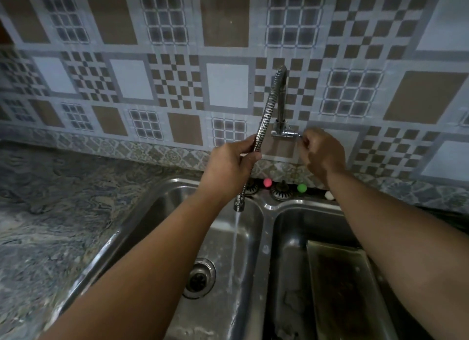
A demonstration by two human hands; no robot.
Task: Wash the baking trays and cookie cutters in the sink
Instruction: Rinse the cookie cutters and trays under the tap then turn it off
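Water (pixel 234 240) running from the hose nozzle (pixel 239 205) into the left basin (pixel 157 228); my read: setup step, washing not yet begun; left hand (pixel 228 167) clenched round the flexible faucet hose (pixel 264 121) mid-length, steering the nozzle; right hand (pixel 321 153) pinching the tap handle (pixel 295 134) at the wall valve, fingers curled on it; baking tray (pixel 342 291) lies in the right basin (pixel 289 238), near and right of both grips, well below them; tray long axis runs near-to-far, slightly angled; inside looks dark and soiled; right forearm passes over its right edge; right hand is the nearer one to the tray, but it's busy on the handle; key relation: stream falls left of the divider, tray sits right of it, so nozzle and tray are in different basins; I'd guess either the hose swings right or the tray gets lifted across; no cookie cutters that I can make out; two strainer plugs, a pink knob (pixel 267 182) and a green one (pixel 302 187) on the far sink ledge; marbled desk (pixel 63 207) on the left.
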